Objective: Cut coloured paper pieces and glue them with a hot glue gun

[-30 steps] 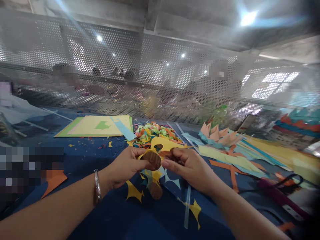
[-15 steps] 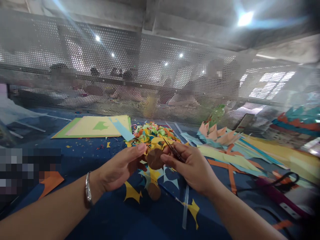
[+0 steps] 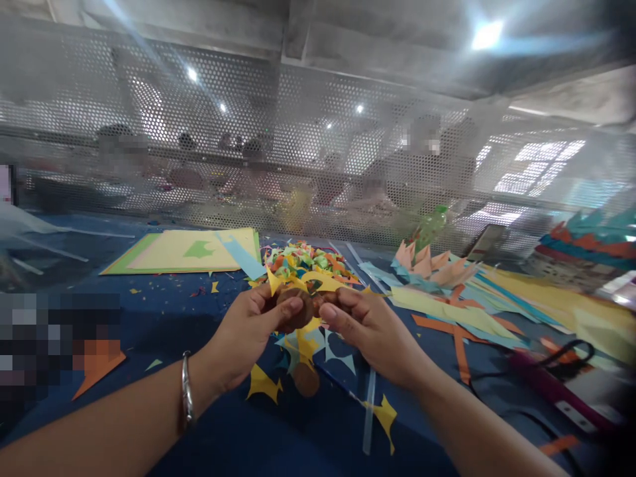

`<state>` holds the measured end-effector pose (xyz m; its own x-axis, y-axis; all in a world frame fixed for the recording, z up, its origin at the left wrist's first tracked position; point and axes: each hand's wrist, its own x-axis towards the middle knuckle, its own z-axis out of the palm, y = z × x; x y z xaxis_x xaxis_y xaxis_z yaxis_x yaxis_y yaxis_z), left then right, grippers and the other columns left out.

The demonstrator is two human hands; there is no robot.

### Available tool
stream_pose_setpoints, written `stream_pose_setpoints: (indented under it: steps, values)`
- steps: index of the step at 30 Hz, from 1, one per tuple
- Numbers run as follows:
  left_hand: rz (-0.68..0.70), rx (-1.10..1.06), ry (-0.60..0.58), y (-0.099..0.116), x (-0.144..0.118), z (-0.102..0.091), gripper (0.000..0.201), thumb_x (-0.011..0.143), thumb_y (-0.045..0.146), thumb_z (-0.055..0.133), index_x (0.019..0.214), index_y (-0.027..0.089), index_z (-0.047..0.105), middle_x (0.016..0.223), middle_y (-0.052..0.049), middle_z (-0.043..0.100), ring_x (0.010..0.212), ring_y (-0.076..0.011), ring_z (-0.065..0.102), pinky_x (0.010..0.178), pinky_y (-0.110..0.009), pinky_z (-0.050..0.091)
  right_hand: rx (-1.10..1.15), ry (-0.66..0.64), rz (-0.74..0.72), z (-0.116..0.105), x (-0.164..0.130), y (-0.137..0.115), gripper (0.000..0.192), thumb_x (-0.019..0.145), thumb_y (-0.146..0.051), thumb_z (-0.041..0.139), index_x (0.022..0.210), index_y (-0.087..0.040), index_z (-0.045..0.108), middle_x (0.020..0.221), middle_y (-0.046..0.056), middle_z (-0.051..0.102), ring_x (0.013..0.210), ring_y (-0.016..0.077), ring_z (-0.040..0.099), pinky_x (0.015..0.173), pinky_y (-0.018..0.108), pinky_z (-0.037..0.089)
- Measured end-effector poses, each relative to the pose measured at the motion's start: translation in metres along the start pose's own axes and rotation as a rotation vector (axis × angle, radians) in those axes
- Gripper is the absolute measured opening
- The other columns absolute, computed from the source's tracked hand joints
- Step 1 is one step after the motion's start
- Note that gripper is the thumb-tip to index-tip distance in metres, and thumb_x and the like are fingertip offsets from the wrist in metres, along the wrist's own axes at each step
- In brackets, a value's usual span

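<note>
My left hand [image 3: 261, 318] is closed, its thumb lying over a round brown paper disc [image 3: 294, 318]. My right hand [image 3: 355, 324] pinches at the right side of the brown paper, thumb and fingers together. No scissors can be made out in it now; its inner fingers are partly hidden. Just behind my fingertips are curved yellow paper scraps [image 3: 325, 281]. Another brown disc [image 3: 306, 379] lies on the blue tabletop below my hands, beside yellow cut-out scraps [image 3: 263, 385] and a pale blue scrap [image 3: 339, 352].
A heap of colourful paper scraps [image 3: 308, 257] rises behind my hands. Paper sheets [image 3: 149, 255] are stacked at the left. Folded peach paper points [image 3: 427, 262], orange strips [image 3: 461, 354] and a purple object with a black cord [image 3: 561, 391] lie right. A perforated screen [image 3: 223, 146] stands behind.
My left hand has closed over the brown disc and moved slightly right. The scissors seen in my right hand no longer show clearly. Yellow scraps now stick up behind both hands.
</note>
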<state>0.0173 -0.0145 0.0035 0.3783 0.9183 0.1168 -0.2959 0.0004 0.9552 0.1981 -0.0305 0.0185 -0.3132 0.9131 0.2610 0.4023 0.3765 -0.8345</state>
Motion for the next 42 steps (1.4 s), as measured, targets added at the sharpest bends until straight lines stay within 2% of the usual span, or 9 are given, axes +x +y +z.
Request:
stream_pose_setpoints:
  steps: [3, 6, 10, 15, 19, 25, 28, 35, 42]
  values:
    - [-0.003, 0.032, 0.053, 0.0027, -0.0004, 0.0002, 0.023, 0.078, 0.032, 0.067, 0.093, 0.016, 0.062, 0.087, -0.005, 0.067, 0.076, -0.0147, 0.06, 0.066, -0.026, 0.047, -0.038, -0.026, 0.031, -0.0019, -0.0002, 0.0017, 0.04, 0.089, -0.053, 0.044, 0.072, -0.018, 0.054, 0.057, -0.005, 0.034, 0.047, 0.0083, 0.026, 0.041, 0.023, 0.022]
    - [0.014, 0.065, 0.061, 0.0042, -0.0013, 0.0009, 0.026, 0.079, 0.033, 0.065, 0.098, 0.015, 0.061, 0.094, -0.008, 0.068, 0.081, -0.0179, 0.063, 0.069, -0.028, 0.051, -0.034, -0.037, 0.059, -0.0019, -0.0005, 0.0029, 0.042, 0.089, -0.055, 0.043, 0.076, -0.018, 0.058, 0.056, -0.005, 0.034, 0.045, 0.0084, 0.025, 0.041, 0.024, 0.021]
    - [0.045, 0.103, 0.053, 0.0039, -0.0032, 0.0011, 0.025, 0.081, 0.032, 0.064, 0.098, 0.015, 0.06, 0.088, -0.007, 0.069, 0.077, -0.0167, 0.064, 0.068, -0.028, 0.052, -0.02, -0.038, 0.064, -0.0016, -0.0006, 0.0037, 0.042, 0.089, -0.054, 0.042, 0.072, -0.018, 0.057, 0.054, -0.005, 0.031, 0.044, 0.0085, 0.023, 0.041, 0.025, 0.02]
    - [0.044, 0.143, -0.012, 0.0026, -0.0063, 0.0043, 0.022, 0.08, 0.031, 0.065, 0.094, 0.015, 0.062, 0.083, -0.006, 0.069, 0.076, -0.0165, 0.064, 0.065, -0.027, 0.052, 0.019, -0.055, 0.086, -0.0021, -0.0011, 0.0019, 0.041, 0.089, -0.054, 0.044, 0.071, -0.019, 0.057, 0.053, -0.006, 0.03, 0.045, 0.0086, 0.022, 0.04, 0.025, 0.018]
    - [0.016, 0.15, -0.033, 0.0009, -0.0076, 0.0072, 0.021, 0.078, 0.031, 0.066, 0.091, 0.015, 0.062, 0.079, -0.005, 0.069, 0.071, -0.0154, 0.064, 0.062, -0.026, 0.051, 0.025, -0.104, 0.074, -0.0031, -0.0016, 0.0005, 0.041, 0.09, -0.052, 0.043, 0.07, -0.02, 0.058, 0.051, -0.006, 0.034, 0.043, 0.0082, 0.023, 0.041, 0.025, 0.018]
    - [0.036, 0.153, -0.076, -0.0032, -0.0059, 0.0048, 0.021, 0.078, 0.03, 0.066, 0.093, 0.015, 0.063, 0.08, -0.004, 0.068, 0.071, -0.0143, 0.063, 0.063, -0.025, 0.048, 0.036, -0.102, 0.063, -0.0037, -0.0033, 0.001, 0.04, 0.09, -0.05, 0.044, 0.072, -0.019, 0.061, 0.053, -0.005, 0.041, 0.043, 0.0073, 0.026, 0.042, 0.024, 0.02]
    - [0.044, 0.152, -0.089, -0.0029, -0.0054, 0.0028, 0.021, 0.079, 0.029, 0.066, 0.094, 0.015, 0.063, 0.08, -0.003, 0.068, 0.072, -0.0136, 0.063, 0.063, -0.024, 0.047, 0.023, -0.109, 0.058, -0.0043, -0.0035, 0.0002, 0.039, 0.09, -0.05, 0.045, 0.075, -0.018, 0.062, 0.053, -0.005, 0.039, 0.043, 0.0071, 0.025, 0.041, 0.024, 0.019]
    - [0.077, 0.19, -0.091, -0.0007, -0.0052, -0.0003, 0.018, 0.077, 0.027, 0.067, 0.09, 0.014, 0.065, 0.076, -0.002, 0.067, 0.069, -0.012, 0.06, 0.057, -0.022, 0.043, -0.085, -0.073, 0.052, -0.0068, -0.0034, -0.0022, 0.043, 0.089, -0.052, 0.044, 0.067, -0.018, 0.056, 0.052, -0.005, 0.035, 0.044, 0.0079, 0.029, 0.044, 0.025, 0.024]
    - [0.053, 0.177, -0.114, -0.0014, -0.0023, -0.0012, 0.02, 0.078, 0.028, 0.066, 0.093, 0.014, 0.066, 0.077, -0.004, 0.068, 0.071, -0.0131, 0.06, 0.057, -0.023, 0.042, -0.036, -0.088, 0.078, -0.0063, -0.0033, 0.0026, 0.042, 0.09, -0.052, 0.044, 0.068, -0.018, 0.057, 0.052, -0.006, 0.033, 0.042, 0.0065, 0.022, 0.041, 0.025, 0.019]
